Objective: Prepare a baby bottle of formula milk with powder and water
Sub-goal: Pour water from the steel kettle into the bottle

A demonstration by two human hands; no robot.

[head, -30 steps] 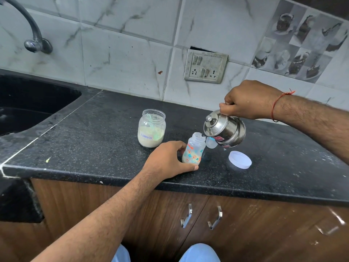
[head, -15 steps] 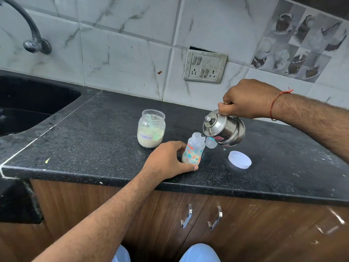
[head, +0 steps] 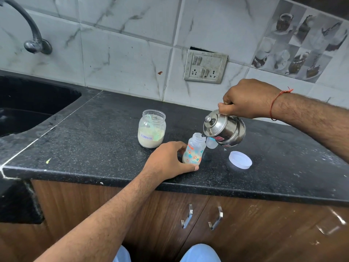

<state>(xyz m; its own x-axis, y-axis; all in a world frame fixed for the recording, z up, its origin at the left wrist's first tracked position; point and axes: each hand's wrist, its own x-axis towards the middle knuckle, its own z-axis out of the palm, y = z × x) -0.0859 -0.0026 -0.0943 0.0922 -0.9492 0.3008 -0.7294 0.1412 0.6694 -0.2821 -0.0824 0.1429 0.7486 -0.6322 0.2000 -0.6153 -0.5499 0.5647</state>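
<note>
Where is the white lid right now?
The white lid lies flat on the black counter, right of the baby bottle, below the tilted steel kettle.

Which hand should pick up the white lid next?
Probably the right hand: the white lid lies on its side, just below the steel kettle it grips. The left hand is steadying the baby bottle.

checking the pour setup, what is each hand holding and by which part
The left hand grips the baby bottle round its lower body. The right hand holds the tilted steel kettle by its top handle.
</note>
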